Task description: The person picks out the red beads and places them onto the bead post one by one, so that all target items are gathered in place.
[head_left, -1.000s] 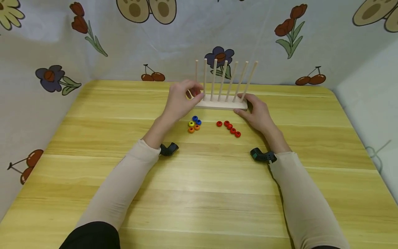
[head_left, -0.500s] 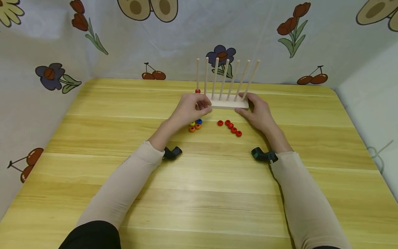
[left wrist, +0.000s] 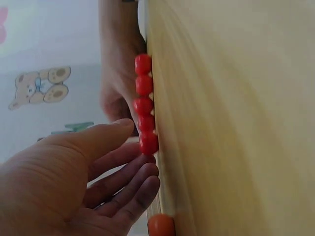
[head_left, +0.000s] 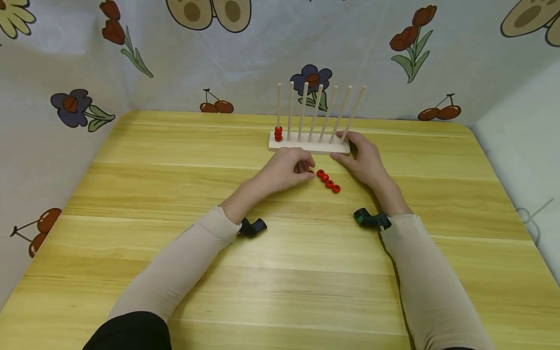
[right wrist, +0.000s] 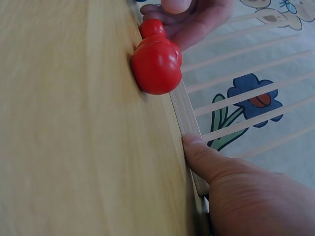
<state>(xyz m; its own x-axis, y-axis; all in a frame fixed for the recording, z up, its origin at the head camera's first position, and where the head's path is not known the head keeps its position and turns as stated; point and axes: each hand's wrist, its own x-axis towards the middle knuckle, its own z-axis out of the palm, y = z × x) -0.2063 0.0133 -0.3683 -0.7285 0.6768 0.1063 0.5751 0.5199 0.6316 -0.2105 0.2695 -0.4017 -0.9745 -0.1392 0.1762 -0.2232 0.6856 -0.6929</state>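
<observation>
My left hand [head_left: 288,167] reaches beside the near end of a row of red beads [head_left: 329,183], its fingers loosely bent. In the left wrist view the thumb and fingertips are right by the closest red bead [left wrist: 148,143], not closed round it. A pale wooden peg rack [head_left: 306,145] with several upright pegs stands behind the beads. Red beads [head_left: 278,134] are stacked low on its leftmost peg. At the rack's right end my right hand [head_left: 362,158] grips the base, thumb [right wrist: 199,152] along the front edge and fingers behind.
An orange bead [left wrist: 161,225] lies on the table close to the left fingers; in the head view the left hand hides that bead group. The wooden table [head_left: 280,272] meets a patterned cloth [head_left: 175,63] behind the rack.
My left hand has moved from the leftmost peg down and right to the row of red beads, uncovering the red beads on that peg. The right hand stays on the rack.
</observation>
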